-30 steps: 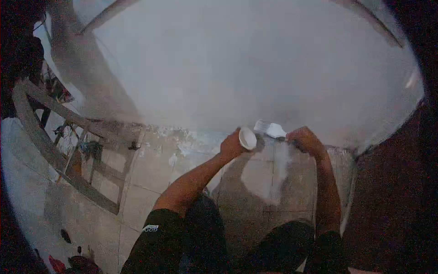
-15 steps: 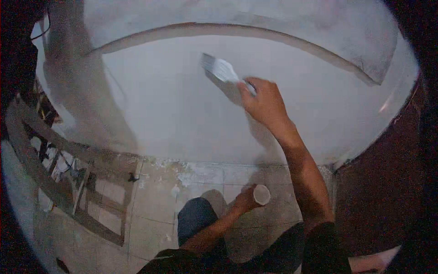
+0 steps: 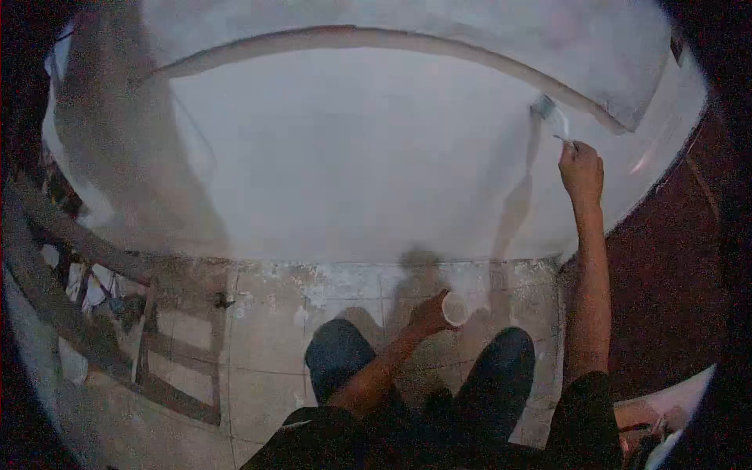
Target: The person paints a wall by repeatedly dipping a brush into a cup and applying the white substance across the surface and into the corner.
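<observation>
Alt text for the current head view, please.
A person's right hand holds a paintbrush up at a white wall; whether it touches is unclear. The left hand holds a pale cup lower down, over a tiled floor.

Tiles (image 3: pixel 266 337) and random background bits

Pale squares, kinda patchy white along the far edge, with a small dark lump (image 3: pixel 223 300) on them. Left: a ladder-like frame (image 3: pixel 143 329) near blurry whitish stuff (image 3: pixel 98 286). Right: a dark reddish-brown surface (image 3: pixel 650 313).
</observation>
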`<act>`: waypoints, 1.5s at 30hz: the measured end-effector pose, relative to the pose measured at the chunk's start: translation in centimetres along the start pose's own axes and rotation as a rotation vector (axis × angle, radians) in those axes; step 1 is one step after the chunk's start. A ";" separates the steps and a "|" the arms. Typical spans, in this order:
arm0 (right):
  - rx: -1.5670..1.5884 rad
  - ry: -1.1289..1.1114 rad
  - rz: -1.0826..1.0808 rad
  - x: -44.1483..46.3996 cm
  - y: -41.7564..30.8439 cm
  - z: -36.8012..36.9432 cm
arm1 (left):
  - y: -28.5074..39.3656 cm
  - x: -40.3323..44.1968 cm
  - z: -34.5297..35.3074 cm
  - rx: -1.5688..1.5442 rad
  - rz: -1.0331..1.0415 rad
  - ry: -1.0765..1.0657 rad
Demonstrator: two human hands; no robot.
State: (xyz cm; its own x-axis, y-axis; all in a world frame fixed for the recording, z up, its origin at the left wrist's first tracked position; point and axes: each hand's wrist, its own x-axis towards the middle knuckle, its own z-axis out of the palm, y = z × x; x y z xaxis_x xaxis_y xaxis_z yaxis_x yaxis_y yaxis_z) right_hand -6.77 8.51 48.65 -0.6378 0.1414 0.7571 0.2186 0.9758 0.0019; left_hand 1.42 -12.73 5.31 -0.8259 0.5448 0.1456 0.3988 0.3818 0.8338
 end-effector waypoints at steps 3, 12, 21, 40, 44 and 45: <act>-0.012 -0.023 0.076 0.0 -0.2 0.9 | 0.8 -2.4 -2.8 0.087 -0.065 0.003; 0.674 -0.231 -0.289 -3.7 -30.5 1.7 | 3.8 -7.3 -10.6 0.073 -0.318 0.056; 0.862 -0.322 -0.374 -5.2 -40.9 1.7 | -5.1 -6.1 -3.1 0.518 -0.156 0.381; 0.221 -0.009 0.062 -5.3 -8.7 3.4 | -1.4 -4.5 -8.4 0.064 -0.281 -0.061; 0.480 -0.171 0.050 -6.5 -23.5 3.8 | -3.4 -3.8 -6.0 0.062 -0.338 -0.073; 0.508 -0.251 0.008 -6.5 -26.3 3.5 | -3.5 -3.8 -5.7 0.069 -0.346 -0.071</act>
State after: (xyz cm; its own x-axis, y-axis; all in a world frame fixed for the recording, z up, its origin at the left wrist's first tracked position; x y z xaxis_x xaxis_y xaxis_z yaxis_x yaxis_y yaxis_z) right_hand -10.90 -17.47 41.38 -0.8073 0.1234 0.5771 -0.1196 0.9234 -0.3648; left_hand 0.89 -20.39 4.89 -0.8879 0.4240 -0.1788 0.1282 0.6010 0.7889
